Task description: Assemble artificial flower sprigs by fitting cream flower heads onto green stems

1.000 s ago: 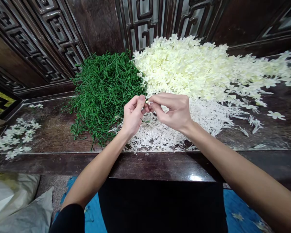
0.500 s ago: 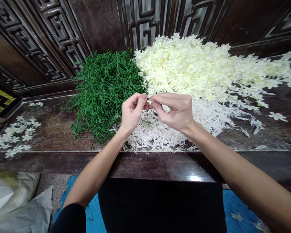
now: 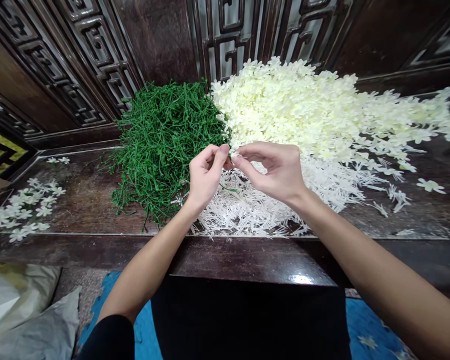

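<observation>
My left hand [image 3: 205, 174] and my right hand [image 3: 275, 170] meet above the dark wooden table [image 3: 86, 200], fingertips pinched together on a small white plastic flower piece [image 3: 233, 156]. A thin green stem [image 3: 227, 188] shows just below my left hand, though I cannot tell whether that hand holds it. Behind my left hand lies a heap of green plastic stems [image 3: 161, 140]. A large pile of cream artificial flowers [image 3: 303, 110] spreads behind my right hand. Under both hands lies a layer of white spiky plastic pieces [image 3: 247, 212].
A small group of finished white flowers [image 3: 22, 210] lies at the table's left end. A loose flower [image 3: 430, 185] sits at the right. Carved dark wood panels [image 3: 78, 60] rise behind the table. White bags [image 3: 18, 315] and a blue cloth [image 3: 146, 335] are on the floor.
Both hands stay pinched together in nearly the same place, with only small finger shifts. The view has tilted slightly.
</observation>
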Tool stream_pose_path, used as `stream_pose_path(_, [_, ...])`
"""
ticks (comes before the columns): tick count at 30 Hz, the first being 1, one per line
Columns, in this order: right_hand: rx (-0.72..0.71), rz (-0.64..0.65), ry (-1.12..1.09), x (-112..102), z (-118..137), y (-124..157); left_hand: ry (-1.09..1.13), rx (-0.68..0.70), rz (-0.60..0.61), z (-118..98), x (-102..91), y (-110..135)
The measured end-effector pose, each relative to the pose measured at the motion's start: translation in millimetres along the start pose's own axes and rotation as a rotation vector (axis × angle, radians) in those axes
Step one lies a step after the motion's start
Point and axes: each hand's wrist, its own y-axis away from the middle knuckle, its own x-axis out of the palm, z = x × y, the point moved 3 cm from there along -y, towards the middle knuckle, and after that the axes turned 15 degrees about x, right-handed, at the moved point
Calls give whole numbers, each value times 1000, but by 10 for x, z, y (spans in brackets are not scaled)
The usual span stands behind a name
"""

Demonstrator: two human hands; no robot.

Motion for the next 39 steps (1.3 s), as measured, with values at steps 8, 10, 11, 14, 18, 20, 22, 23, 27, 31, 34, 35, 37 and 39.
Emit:
stream_pose_path(8, [68,5,41,-16,16,-15,166,-135,49,60,40,2])
stream_pose_path(10, [75,13,43,-11,18,-11,237,-235,68,66,73,14])
stream_pose_path(11, [82,19,40,-8,18,-9,258,-280,75,67,87,20])
stream_pose_path(14, [100,42,54,2,23,-6,290,-363,87,60,116,28])
stream_pose_path(18, [53,4,141,-8,48,-10,277,-399,67,48,118,25])
stream_pose_path(20, [-5,-21,196,-14,67,-9,259,-381,62,43,113,25])
stream_pose_path(22, [-59,-34,236,-14,82,-4,239,-332,58,41,105,27])
stream_pose_path(23, [-73,-41,250,-13,85,0,225,-297,53,43,100,30])
stream_pose_path(27, [-64,-53,303,-5,71,5,138,-150,29,56,62,37])
stream_pose_path(31, [39,-36,262,-47,25,-34,2,-162,16,101,-7,24])
stream_pose_path(34, [233,11,95,-120,-35,-90,-30,-277,-98,165,-89,9])
stream_pose_path(35, [293,53,46,-133,-52,-105,-15,-318,-140,187,-111,4])
stream_pose_path(37, [385,162,-26,-136,-74,-120,28,-376,-190,216,-134,-8])
stream_pose_path(39, [450,278,-88,-108,-88,-112,61,-396,-189,223,-135,-21])
